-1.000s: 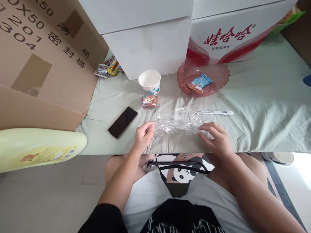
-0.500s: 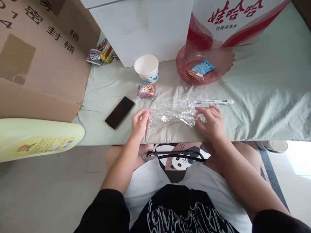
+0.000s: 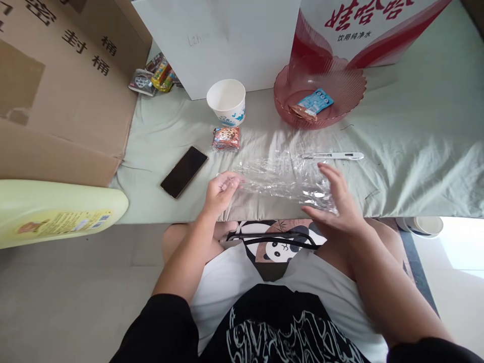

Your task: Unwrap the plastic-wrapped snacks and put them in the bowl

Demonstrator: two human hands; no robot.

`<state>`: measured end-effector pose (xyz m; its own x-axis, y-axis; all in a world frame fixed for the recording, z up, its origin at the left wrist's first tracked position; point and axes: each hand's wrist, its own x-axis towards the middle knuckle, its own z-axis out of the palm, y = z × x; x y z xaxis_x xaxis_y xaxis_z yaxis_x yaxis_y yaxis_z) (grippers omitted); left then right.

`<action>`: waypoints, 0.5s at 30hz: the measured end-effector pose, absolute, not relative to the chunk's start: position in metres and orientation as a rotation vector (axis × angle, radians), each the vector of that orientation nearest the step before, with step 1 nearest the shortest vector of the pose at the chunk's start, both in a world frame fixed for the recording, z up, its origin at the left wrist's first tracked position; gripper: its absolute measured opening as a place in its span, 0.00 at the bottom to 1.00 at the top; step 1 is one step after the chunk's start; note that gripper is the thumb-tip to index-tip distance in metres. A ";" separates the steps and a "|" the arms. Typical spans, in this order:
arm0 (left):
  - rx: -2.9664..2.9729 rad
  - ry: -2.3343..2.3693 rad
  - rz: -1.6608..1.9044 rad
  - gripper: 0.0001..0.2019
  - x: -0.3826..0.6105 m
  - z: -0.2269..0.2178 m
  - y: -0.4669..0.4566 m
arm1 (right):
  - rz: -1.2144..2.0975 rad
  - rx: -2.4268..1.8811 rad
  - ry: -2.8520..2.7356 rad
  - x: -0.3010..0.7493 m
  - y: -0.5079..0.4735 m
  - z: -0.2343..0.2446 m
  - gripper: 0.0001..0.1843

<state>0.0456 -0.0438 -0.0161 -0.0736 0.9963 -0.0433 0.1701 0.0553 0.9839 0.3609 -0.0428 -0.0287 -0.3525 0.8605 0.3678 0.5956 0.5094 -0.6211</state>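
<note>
A crumpled clear plastic bag [image 3: 280,179] stretches between my hands over the front of the cloth-covered surface. My left hand [image 3: 222,190] pinches its left end. Around its right end my right hand [image 3: 338,199] is spread, thumb and fingers wide apart; the film lies between them. Just beyond that hand lies a white utility knife [image 3: 335,156]. A small stack of wrapped snack packets [image 3: 226,138] sits past my left hand, in front of a white paper cup [image 3: 227,101]. To the left rests a dark phone [image 3: 184,172].
A pink ribbed bowl [image 3: 282,103] holds a blue packet [image 3: 317,101] and a brown one. White boxes [image 3: 227,45] stand along the back. A large carton [image 3: 68,116] and a yellow-green bottle [image 3: 75,206] border the left side. More snacks [image 3: 151,78] lie beside the carton.
My right hand has opened from its grip on the bag and moved slightly right and nearer to me. The bag spreads wider to the right. My left hand still pinches its end.
</note>
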 end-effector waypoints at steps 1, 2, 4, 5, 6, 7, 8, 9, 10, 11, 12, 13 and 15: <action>1.247 1.419 1.158 0.19 0.046 -0.016 -0.043 | 0.468 -1.224 -2.086 0.356 -0.042 -0.029 0.34; 1.240 1.428 1.165 0.19 0.047 -0.017 -0.043 | 0.431 -1.257 -2.054 0.350 -0.041 -0.028 0.26; 1.249 1.449 1.154 0.19 0.048 -0.017 -0.042 | 0.392 -1.272 -1.937 0.340 -0.039 -0.026 0.12; 1.256 1.461 1.143 0.19 0.049 -0.017 -0.042 | 0.387 -1.258 -1.870 0.336 -0.038 -0.025 0.11; 1.260 1.476 1.132 0.19 0.049 -0.018 -0.042 | 0.385 -1.245 -1.803 0.334 -0.038 -0.023 0.12; 1.261 1.494 1.120 0.20 0.049 -0.018 -0.042 | 0.386 -1.250 -1.739 0.333 -0.037 -0.022 0.14; 1.265 1.512 1.109 0.19 0.048 -0.017 -0.042 | 0.392 -1.276 -1.680 0.333 -0.037 -0.021 0.15; 1.275 1.529 1.098 0.18 0.048 -0.017 -0.042 | 0.409 -1.319 -1.619 0.334 -0.037 -0.020 0.16; 1.292 1.542 1.087 0.16 0.048 -0.016 -0.043 | 0.437 -1.368 -1.554 0.335 -0.037 -0.021 0.15; 1.314 1.551 1.076 0.15 0.047 -0.015 -0.043 | 0.474 -1.414 -1.486 0.335 -0.035 -0.021 0.13; 1.335 1.559 1.064 0.13 0.047 -0.014 -0.043 | 0.514 -1.450 -1.419 0.336 -0.033 -0.022 0.12; 1.353 1.569 1.048 0.12 0.047 -0.014 -0.044 | 0.550 -1.479 -1.359 0.336 -0.030 -0.023 0.10; 1.368 1.597 1.004 0.10 0.046 -0.013 -0.044 | 0.580 -1.546 -1.285 0.337 -0.022 -0.026 0.10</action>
<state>0.0457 -0.0444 -0.0127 -0.1065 0.9919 -0.0697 0.3665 0.1044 0.9245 0.3372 -0.0219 -0.0258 0.3199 0.9202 0.2257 0.4391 0.0671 -0.8959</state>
